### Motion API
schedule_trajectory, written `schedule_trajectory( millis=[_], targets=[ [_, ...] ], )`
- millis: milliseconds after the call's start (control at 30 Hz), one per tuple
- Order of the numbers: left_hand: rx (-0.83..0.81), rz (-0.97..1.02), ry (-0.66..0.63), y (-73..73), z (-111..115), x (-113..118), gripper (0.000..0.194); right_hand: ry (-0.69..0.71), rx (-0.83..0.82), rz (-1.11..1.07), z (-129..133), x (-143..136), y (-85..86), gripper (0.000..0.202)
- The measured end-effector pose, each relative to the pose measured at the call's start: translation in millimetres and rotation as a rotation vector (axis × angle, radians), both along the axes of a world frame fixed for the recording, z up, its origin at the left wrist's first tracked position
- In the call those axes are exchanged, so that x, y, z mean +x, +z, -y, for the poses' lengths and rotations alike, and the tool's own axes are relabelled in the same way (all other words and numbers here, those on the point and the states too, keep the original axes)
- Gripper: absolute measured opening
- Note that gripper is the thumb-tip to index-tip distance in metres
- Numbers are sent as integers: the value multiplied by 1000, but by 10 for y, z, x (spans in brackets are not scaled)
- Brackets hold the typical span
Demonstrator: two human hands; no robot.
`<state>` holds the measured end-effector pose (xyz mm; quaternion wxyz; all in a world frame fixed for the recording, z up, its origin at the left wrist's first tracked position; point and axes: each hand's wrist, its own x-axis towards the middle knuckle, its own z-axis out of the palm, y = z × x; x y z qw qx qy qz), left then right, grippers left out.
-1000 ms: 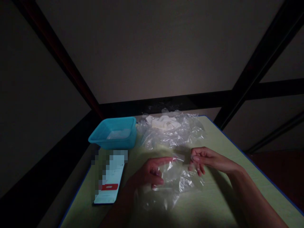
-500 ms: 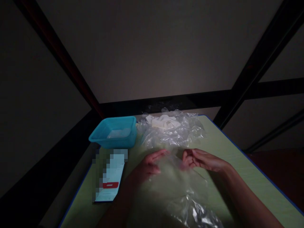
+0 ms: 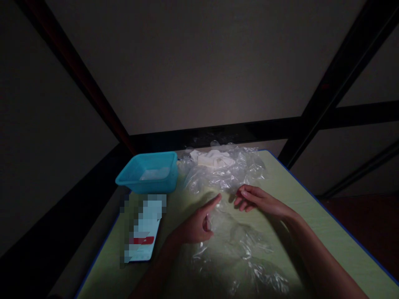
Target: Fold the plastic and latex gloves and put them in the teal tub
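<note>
A clear plastic bag [image 3: 237,245] lies spread and wrinkled on the table between my forearms. My left hand [image 3: 199,224] is at the bag's upper left part, index finger stretched out and thumb apart from it, with clear film showing around the fingers. Beyond the bag's far right side, my right hand [image 3: 251,198] hovers with loosely bent, separated fingers and nothing visible in them. Just past both hands is a heap of crumpled clear plastic bags [image 3: 224,178], with a white, cloth-like piece [image 3: 215,159] on or in it.
On the left side of the green table [image 3: 314,232] stands a turquoise plastic basket [image 3: 156,185] with something whitish inside. A phone [image 3: 145,228] with a lit, partly pixelated screen lies in front of it. A wall [image 3: 199,83] rises behind the table.
The bag held up between my hands has dropped flatter onto the table. My right hand has moved slightly up and away from it; my left hand's fingers have spread.
</note>
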<state>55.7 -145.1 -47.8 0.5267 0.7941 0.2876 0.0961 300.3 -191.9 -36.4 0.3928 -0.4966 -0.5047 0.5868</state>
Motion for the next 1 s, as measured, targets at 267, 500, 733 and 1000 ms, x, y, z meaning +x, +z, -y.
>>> schedule_trajectory(
  millis=[267,500,733,1000],
  targets=[
    [282,66,40,-3,-18,18,96,-4,121,83,-21,-35,20,33],
    [588,-117,341,85,279,-70,81,-18,311,498,120,-199,201,13],
    [742,-235,247,-378,871,-179,86,19,413,888,458,-525,178,23],
    [970,-280,224,-645,939,-118,91,118,619,1265,408,-908,87,31]
  ],
)
